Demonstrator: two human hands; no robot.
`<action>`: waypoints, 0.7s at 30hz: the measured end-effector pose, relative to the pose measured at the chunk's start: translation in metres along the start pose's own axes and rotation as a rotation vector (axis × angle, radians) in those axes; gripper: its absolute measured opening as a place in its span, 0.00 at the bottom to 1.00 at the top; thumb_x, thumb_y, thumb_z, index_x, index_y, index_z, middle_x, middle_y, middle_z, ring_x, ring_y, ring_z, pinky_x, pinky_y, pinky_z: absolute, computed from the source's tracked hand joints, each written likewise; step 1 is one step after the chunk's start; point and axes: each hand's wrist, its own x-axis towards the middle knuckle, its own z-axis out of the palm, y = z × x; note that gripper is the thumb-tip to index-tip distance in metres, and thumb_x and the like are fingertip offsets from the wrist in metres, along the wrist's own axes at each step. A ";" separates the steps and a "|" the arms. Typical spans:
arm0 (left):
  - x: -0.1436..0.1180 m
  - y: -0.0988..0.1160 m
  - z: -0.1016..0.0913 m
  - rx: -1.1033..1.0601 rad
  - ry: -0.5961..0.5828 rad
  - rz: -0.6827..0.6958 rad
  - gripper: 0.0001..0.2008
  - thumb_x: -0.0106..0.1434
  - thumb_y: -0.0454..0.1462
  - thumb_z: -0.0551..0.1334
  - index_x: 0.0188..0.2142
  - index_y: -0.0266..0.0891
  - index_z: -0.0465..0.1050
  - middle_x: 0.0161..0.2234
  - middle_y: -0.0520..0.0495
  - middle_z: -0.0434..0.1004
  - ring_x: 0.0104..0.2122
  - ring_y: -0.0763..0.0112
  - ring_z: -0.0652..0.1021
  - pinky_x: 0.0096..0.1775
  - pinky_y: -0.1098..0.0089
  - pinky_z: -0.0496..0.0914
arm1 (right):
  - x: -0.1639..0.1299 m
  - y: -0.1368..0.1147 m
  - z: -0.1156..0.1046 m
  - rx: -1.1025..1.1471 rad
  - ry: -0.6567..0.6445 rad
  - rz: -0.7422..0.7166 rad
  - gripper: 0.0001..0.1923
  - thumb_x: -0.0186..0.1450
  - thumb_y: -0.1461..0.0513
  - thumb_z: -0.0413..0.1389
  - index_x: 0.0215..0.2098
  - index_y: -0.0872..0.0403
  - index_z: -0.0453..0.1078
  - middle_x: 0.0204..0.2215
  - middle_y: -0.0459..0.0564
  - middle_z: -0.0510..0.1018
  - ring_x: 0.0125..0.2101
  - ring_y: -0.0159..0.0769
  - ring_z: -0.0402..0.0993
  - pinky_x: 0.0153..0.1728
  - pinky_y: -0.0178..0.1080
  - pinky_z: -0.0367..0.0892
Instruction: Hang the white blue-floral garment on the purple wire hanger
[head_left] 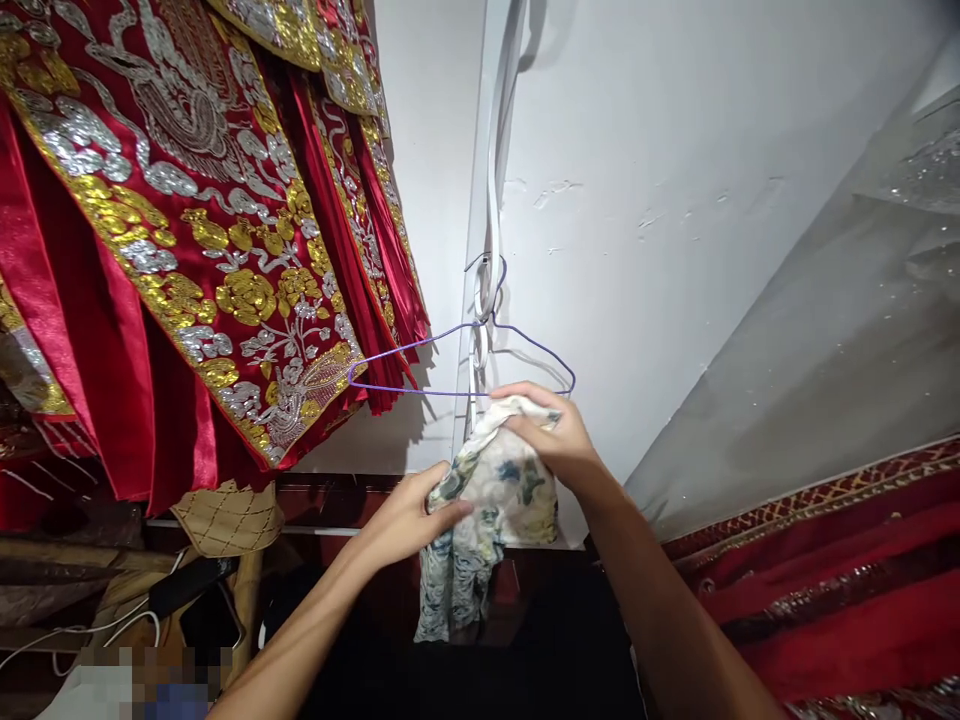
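Note:
A floral cream-and-blue cloth [495, 500] hangs bunched between both my hands, just below a purple wire hanger [457, 365] that hangs from a white strap on the wall. My left hand [409, 515] grips the cloth's left side. My right hand [551, 435] pinches its top edge right under the hanger's bottom wire. The cloth's lower end dangles down toward the dark area below.
Red robes with gold and silver embroidery [187, 230] hang at the upper left, close to the hanger. More red embroidered fabric under clear plastic [832, 560] lies at the right. Cables and dark objects [187, 590] sit at the lower left. A white wall [660, 200] is behind.

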 end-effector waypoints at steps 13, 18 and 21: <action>-0.053 -0.031 -0.036 0.817 -0.124 -0.453 0.12 0.66 0.41 0.57 0.43 0.45 0.77 0.40 0.40 0.84 0.43 0.47 0.81 0.47 0.54 0.65 | 0.017 0.091 0.005 -0.244 0.068 0.172 0.20 0.67 0.48 0.54 0.46 0.51 0.78 0.30 0.47 0.81 0.33 0.41 0.76 0.36 0.37 0.69; -0.046 -0.030 -0.042 0.851 0.142 -0.246 0.09 0.67 0.41 0.57 0.40 0.42 0.74 0.50 0.38 0.80 0.52 0.49 0.76 0.50 0.56 0.64 | 0.007 0.088 -0.032 -0.407 0.123 0.050 0.18 0.68 0.51 0.50 0.39 0.55 0.75 0.30 0.50 0.79 0.31 0.40 0.72 0.33 0.36 0.64; -0.031 -0.018 -0.044 0.816 0.203 -0.116 0.07 0.66 0.40 0.59 0.38 0.42 0.74 0.54 0.39 0.77 0.56 0.49 0.74 0.52 0.57 0.64 | 0.001 0.075 -0.056 -0.478 0.157 0.061 0.16 0.67 0.51 0.51 0.34 0.54 0.72 0.25 0.47 0.75 0.28 0.37 0.68 0.30 0.36 0.60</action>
